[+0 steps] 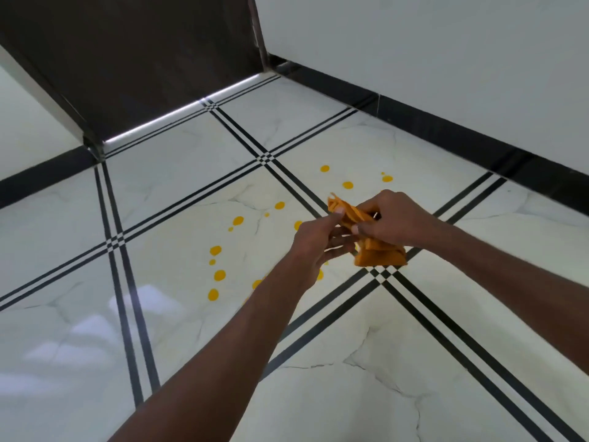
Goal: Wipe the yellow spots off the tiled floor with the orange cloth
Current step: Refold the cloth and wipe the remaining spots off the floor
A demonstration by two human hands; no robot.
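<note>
In the head view, the orange cloth (366,237) (bunched and folded) is held above the tiled floor (178,314), gripped by the left hand (314,247) and the right hand (393,223). Yellow spots (220,275) are scattered on the tiles beneath and to the left.

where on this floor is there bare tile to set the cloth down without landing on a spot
Bare: the near tile below the stripe crossing, and the far-left tile beyond the left stripes. Crowded: the middle tile, where yellow spots run from left of the hands up past the cloth.
</note>
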